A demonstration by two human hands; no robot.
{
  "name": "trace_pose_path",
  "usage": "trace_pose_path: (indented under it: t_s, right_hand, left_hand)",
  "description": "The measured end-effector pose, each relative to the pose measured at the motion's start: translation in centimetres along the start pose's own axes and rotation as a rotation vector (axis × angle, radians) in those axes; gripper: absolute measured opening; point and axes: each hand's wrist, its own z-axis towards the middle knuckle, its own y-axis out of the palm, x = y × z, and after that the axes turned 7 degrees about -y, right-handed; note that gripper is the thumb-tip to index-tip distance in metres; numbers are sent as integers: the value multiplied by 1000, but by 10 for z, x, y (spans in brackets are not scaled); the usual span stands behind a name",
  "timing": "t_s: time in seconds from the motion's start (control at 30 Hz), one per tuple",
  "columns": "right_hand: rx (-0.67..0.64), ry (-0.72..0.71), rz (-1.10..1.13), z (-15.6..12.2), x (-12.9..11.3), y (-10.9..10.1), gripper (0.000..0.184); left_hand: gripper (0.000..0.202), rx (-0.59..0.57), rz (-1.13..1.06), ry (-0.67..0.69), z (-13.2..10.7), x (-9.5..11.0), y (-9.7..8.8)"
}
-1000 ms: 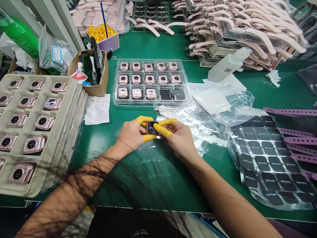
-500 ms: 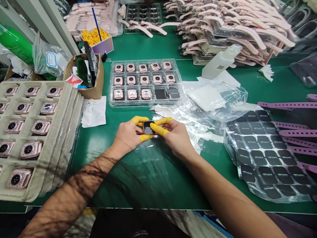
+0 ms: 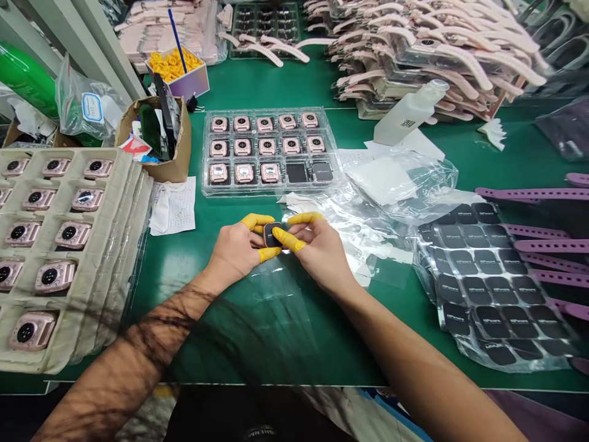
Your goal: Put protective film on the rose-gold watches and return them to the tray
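Note:
A smartwatch case (image 3: 270,232) with a black, white-lettered face and a thin rose-gold edge is held just above the green table. My left hand (image 3: 234,250) grips it from the left, yellow finger cots on thumb and index finger. From the right, my right hand (image 3: 323,253) lays its cot-covered thumb across the face; its index finger is raised off the far side. Fingers under the case are partly hidden. Beyond the hands lies a clear tray (image 3: 272,194) of pink watch cases, with dark squares in two front-right pockets.
Stacked beige trays (image 3: 117,245) of watch cases stand at left. Sheets of black screen films (image 3: 490,261) and purple straps (image 3: 543,245) lie at right. Crumpled clear plastic (image 3: 400,184), a white bottle (image 3: 409,116), a cardboard box (image 3: 177,156) and a box of yellow finger cots (image 3: 196,83) are farther back.
My right index finger has lifted away from the case, and the right thumb has slid slightly left over its face. The left hand keeps its hold. The whole view has shifted slightly.

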Motion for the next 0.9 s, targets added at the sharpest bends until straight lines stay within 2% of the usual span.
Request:
trace_pose_path:
  t_s: [0.07,0.1,0.13,0.2,0.27,0.33,0.43,0.5,0.57,0.63,0.7,0.77,0.9]
  right_hand:
    - [155,-133,-125,-3,0,1,40]
    - [190,-227,-205,-5,0,3,33]
    - [156,-331,-295,-7,-1,5,26]
    - [-89,-536,-514,-11,-2,10,17]
    - [-367,-687,-742,-13,-3,15,17]
    - [-487,-781,-937,-13,-2,18,20]
    - [-511,-839,-1070,-11,-2,18,23]
    - [-506,-849,-1100,-10,-2,15,23]
    - [-497,-851,-1117,-11,-2,13,26]
    - [-498,-859,-1120,-11,-4,11,28]
    - [-498,-875,-1114,-12,-5,11,26]
    - [-498,-887,-1109,-12,-6,12,25]
    - [-506,-883,-1068,-13,-4,12,25]
  left_hand:
    - [28,-3,-115,-34,1,-3,-1]
    - [38,0,-214,-53,1,-4,-3]
    - [47,17,-334,-69,1,-6,-6]
    - [55,100,-557,-66,3,-7,-16]
    - [52,199,-597,-3,11,-1,-26]
    - [54,230,-379,104,30,12,-31]
    - [56,225,161,293,75,40,-24]
    - [56,235,375,268,105,56,-17]
    - [59,208,484,226,125,66,-16]
    - [53,185,571,279,132,70,-24]
    - [35,141,667,336,132,72,-35]
    - [16,62,735,315,131,76,-42]
    - [35,19,707,246,134,86,-39]
